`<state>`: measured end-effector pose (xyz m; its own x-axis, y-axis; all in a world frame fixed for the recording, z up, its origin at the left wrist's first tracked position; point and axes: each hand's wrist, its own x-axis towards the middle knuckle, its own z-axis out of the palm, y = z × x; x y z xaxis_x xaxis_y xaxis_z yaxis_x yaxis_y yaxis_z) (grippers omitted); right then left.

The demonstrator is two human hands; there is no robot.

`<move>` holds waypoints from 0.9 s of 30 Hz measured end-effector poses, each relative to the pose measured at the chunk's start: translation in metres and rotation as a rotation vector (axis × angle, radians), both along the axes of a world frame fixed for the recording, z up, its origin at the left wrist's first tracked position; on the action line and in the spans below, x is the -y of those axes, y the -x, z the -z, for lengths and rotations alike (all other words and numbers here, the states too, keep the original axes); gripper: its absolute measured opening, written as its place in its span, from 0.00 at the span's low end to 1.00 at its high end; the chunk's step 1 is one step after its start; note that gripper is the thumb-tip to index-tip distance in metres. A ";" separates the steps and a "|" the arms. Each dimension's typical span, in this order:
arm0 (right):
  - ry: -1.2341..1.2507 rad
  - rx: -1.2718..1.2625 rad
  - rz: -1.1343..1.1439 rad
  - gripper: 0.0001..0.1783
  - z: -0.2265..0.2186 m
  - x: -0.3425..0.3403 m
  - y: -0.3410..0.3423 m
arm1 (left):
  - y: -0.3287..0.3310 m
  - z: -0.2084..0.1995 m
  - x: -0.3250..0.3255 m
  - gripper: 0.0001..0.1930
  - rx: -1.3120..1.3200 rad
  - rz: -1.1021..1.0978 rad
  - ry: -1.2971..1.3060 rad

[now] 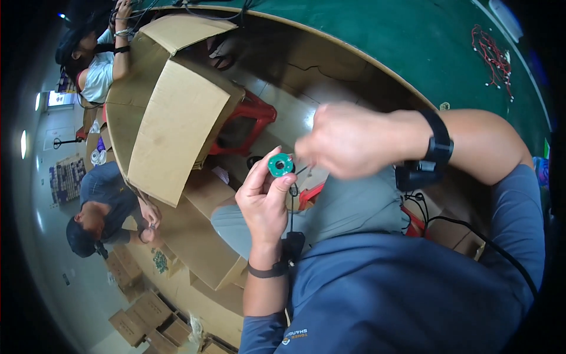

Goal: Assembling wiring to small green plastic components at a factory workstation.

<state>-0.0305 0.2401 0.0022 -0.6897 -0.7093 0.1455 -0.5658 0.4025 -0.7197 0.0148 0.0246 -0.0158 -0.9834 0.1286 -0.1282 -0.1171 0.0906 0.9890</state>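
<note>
My left hand (266,197) pinches a small green ring-shaped circuit board (280,165) between thumb and fingers. The board has a dark round hole in its middle, and its flat face shows. Just to its right, my right hand (345,141) is curled closed and blurred by motion. Its fingertips come close to the board's right edge; I cannot tell whether they touch it. Whatever the right fingers hold is too blurred to name.
An open cardboard box (177,127) stands left of my hands, with a red plastic stool (253,121) behind it. Red wires (492,56) lie on the green tabletop (407,35). Two people work at the left. Small green parts (160,261) lie near the lower one.
</note>
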 end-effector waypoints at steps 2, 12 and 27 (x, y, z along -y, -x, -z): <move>0.152 0.024 -0.070 0.10 -0.003 0.004 -0.010 | -0.003 -0.002 -0.001 0.21 -0.028 0.010 0.004; -0.087 -0.024 0.104 0.04 -0.005 -0.007 0.012 | -0.002 -0.001 -0.001 0.22 -0.026 0.003 0.041; -0.009 -0.039 -0.042 0.03 -0.002 0.000 0.001 | -0.003 0.003 0.003 0.22 -0.061 0.016 -0.023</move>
